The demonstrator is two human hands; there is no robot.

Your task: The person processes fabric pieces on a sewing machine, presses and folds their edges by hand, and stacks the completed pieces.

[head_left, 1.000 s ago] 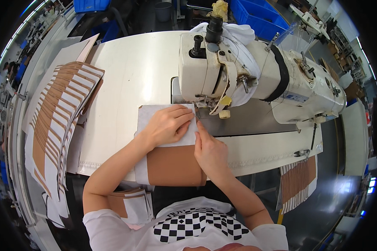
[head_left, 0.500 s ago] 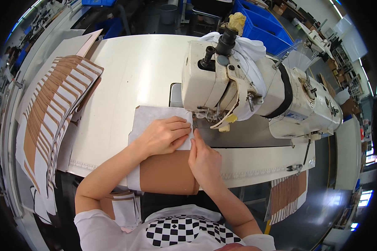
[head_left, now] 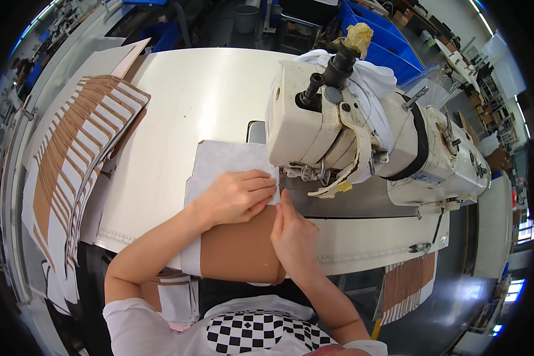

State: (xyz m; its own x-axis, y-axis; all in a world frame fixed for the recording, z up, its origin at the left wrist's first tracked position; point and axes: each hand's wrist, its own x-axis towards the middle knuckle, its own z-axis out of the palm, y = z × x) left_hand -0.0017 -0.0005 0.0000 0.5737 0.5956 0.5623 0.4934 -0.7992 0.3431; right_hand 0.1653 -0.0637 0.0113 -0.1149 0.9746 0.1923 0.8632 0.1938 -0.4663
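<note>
A tan-brown leather-like panel [head_left: 237, 252] with a white backing [head_left: 228, 157] lies on the sewing machine table, its right edge beside the needle area of the sewing machine [head_left: 302, 121]. My left hand [head_left: 240, 196] rests on the white side, fingers bent and pressed together at the panel's right edge. Just nearer to me, my right hand [head_left: 293, 237] pinches that same edge between thumb and forefinger. The near part shows its brown face and reaches over the table's front edge. Fingers hide part of the seam line, and the needle tip is hard to make out.
A fanned stack of brown-and-white panels [head_left: 80, 136] lies at the left. More striped panels [head_left: 408, 285] hang below the table at the right, and several others [head_left: 178, 299] sit near my lap. Blue bins [head_left: 385, 44] stand behind the machine.
The panel has slid away from me past the machine's needle area, with both hands keeping their hold. The view has shifted slightly, so the machine appears farther right.
</note>
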